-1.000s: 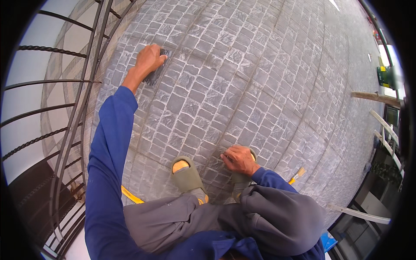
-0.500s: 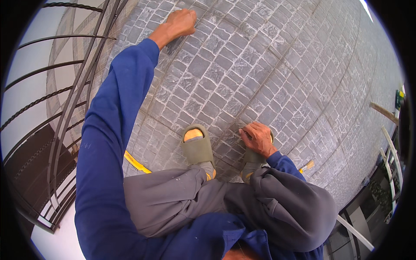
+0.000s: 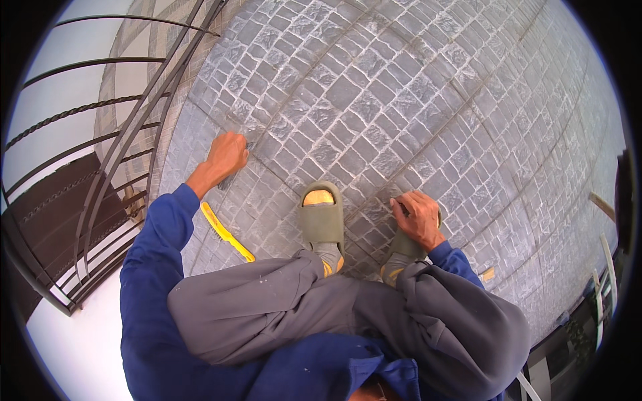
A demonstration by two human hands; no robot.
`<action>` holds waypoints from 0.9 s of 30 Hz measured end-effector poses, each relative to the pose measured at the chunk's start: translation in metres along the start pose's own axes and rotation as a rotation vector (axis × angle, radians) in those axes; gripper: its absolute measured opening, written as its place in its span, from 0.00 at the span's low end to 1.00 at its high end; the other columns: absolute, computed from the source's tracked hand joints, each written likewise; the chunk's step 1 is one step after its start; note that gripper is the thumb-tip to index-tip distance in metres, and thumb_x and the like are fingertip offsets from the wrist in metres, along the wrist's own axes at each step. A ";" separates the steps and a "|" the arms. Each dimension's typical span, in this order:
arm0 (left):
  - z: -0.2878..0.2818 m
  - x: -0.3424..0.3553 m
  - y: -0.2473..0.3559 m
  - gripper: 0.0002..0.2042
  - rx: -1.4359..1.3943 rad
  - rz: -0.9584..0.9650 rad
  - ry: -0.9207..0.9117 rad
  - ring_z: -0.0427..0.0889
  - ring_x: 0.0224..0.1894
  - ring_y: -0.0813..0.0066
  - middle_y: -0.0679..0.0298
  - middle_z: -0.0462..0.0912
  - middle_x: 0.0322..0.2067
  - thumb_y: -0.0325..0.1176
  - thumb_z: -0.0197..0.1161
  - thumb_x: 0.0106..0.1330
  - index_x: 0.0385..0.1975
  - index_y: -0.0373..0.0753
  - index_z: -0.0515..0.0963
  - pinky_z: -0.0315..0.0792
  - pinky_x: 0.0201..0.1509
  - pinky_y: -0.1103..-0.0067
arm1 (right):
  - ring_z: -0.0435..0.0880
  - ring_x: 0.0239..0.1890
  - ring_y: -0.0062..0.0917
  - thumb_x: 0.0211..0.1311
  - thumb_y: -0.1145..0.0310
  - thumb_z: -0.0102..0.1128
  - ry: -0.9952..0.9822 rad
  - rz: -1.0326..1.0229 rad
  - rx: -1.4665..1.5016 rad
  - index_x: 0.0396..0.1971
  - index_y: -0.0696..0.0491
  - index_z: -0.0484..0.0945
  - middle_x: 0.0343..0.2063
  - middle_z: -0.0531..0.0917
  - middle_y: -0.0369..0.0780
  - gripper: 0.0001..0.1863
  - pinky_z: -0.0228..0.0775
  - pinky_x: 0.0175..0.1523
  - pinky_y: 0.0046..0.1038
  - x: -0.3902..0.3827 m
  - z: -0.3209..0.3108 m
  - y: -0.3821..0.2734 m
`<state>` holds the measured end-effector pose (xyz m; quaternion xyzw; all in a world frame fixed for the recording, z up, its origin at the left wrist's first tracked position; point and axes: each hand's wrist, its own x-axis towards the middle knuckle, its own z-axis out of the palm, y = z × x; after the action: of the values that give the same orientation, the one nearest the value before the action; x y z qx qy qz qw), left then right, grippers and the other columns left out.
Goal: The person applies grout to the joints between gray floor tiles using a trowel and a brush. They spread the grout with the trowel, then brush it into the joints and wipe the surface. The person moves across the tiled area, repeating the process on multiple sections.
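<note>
My left hand (image 3: 228, 154) is closed in a fist low over the grey stone-patterned paving (image 3: 334, 93). Something dark shows beneath and beside it; I cannot make out whether that is a held tool or shadow. Close to my left wrist lies a yellow-handled brush (image 3: 227, 232) with dark bristles along one side. My right hand (image 3: 418, 217) hangs loosely over my right slipper (image 3: 404, 246), thumb apart from the bent fingers, with nothing visible in it; the fingertips are partly hidden. An olive slipper (image 3: 322, 222) is on my left foot.
Dark metal railings (image 3: 127, 127) rise along the left, beside a white surface (image 3: 80, 341). Past my right sleeve, light bristles of a paintbrush (image 3: 488, 274) show on the paving. Pale wooden strips (image 3: 607, 274) stand at the far right.
My left hand has come back toward me from far ahead, its fist still closed, and now is near the yellow brush. My right hand stays over the right slipper; the view has shifted slightly.
</note>
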<state>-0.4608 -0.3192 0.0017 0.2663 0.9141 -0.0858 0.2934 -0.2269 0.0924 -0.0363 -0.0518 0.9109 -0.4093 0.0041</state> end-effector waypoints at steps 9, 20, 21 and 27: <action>-0.095 0.052 -0.013 0.16 0.012 -0.017 0.093 0.85 0.35 0.42 0.41 0.84 0.29 0.41 0.71 0.55 0.28 0.30 0.83 0.77 0.38 0.58 | 0.79 0.23 0.33 0.55 0.71 0.70 0.000 0.008 0.002 0.23 0.54 0.80 0.20 0.80 0.39 0.07 0.70 0.29 0.33 -0.006 0.002 0.005; -0.190 0.261 0.094 0.24 -0.192 0.135 0.409 0.84 0.34 0.41 0.38 0.83 0.27 0.49 0.68 0.57 0.27 0.26 0.81 0.75 0.39 0.58 | 0.80 0.26 0.34 0.59 0.68 0.67 0.010 0.021 -0.027 0.22 0.53 0.78 0.20 0.79 0.40 0.09 0.72 0.32 0.34 -0.008 0.000 0.004; -0.192 0.273 0.102 0.25 -0.174 0.143 0.392 0.84 0.35 0.40 0.37 0.83 0.29 0.50 0.68 0.56 0.27 0.26 0.81 0.76 0.40 0.58 | 0.80 0.26 0.35 0.59 0.68 0.66 -0.004 0.035 -0.021 0.21 0.53 0.77 0.20 0.79 0.40 0.10 0.72 0.33 0.34 -0.009 0.001 0.004; -0.187 0.307 0.127 0.19 -0.122 0.158 0.381 0.85 0.40 0.39 0.36 0.84 0.33 0.41 0.67 0.53 0.27 0.26 0.80 0.77 0.45 0.56 | 0.80 0.27 0.34 0.59 0.68 0.66 0.003 0.040 -0.056 0.22 0.53 0.77 0.20 0.78 0.40 0.09 0.73 0.34 0.34 -0.011 0.003 0.006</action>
<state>-0.6948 -0.0199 -0.0250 0.3304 0.9328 0.0449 0.1369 -0.2168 0.0951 -0.0426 -0.0332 0.9228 -0.3838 0.0094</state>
